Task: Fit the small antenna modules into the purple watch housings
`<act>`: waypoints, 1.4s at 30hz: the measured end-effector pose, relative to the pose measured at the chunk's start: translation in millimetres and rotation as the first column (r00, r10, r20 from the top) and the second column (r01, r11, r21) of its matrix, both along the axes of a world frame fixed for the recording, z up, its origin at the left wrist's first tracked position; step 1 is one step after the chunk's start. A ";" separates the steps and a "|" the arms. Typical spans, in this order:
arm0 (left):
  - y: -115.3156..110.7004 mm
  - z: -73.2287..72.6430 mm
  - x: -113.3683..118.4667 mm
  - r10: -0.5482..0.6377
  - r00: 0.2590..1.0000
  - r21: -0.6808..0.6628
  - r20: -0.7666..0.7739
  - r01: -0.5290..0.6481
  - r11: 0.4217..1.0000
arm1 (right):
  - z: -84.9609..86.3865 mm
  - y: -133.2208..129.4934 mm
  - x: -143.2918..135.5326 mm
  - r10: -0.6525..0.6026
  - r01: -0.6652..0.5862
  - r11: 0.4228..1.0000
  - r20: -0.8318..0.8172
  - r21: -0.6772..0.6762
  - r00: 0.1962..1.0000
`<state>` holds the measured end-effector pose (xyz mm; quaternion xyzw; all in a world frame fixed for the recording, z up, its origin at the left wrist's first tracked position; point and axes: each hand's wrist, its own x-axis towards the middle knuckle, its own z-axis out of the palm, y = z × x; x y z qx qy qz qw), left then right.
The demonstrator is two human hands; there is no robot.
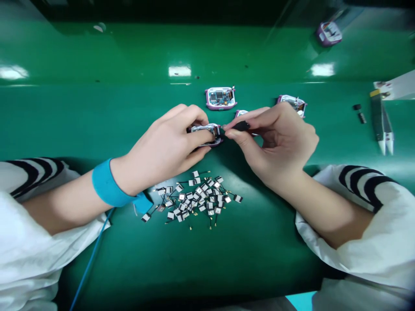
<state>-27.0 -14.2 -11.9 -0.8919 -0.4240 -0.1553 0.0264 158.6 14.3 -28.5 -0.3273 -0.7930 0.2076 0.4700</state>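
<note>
Both sets of fingers gripped: left hand (158,140) purple-and-white rectangular plastic casing (216,128), right hand (283,144) short black tool (241,126); any slip might've scratched exposed circuitry.

Teal wristband (111,183), black-striped white sleeves (372,220)

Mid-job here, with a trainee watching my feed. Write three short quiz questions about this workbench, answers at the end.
1. True or false: the heap of small parts lies nearer the person than the opened case in the left hand.
2. Where do the snips lie? A) between the hands; B) to the right of the right hand; C) to the left of the left hand.
3. Fill in the colour: the right hand pinches a small ____ item.

Key: 1 true; 2 B; 3 black
</note>
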 end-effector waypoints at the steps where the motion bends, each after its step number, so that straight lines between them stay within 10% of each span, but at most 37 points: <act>1: 0.2 -0.5 -0.2 -0.006 1.000 0.003 0.005 0.006 1.000 | 0.0 0.0 -0.1 0.003 -0.003 1.000 0.024 0.029 1.000; 13: 2.1 -5.2 -2.1 -0.002 0.995 -0.061 0.103 0.009 0.998 | -0.5 -1.9 -1.5 -0.012 -0.043 0.957 0.188 0.287 0.982; 42: 3.0 -5.0 -1.6 -0.008 0.977 -0.148 0.211 0.040 0.988 | -8.2 9.3 -3.9 0.177 -0.204 0.952 0.134 0.230 0.975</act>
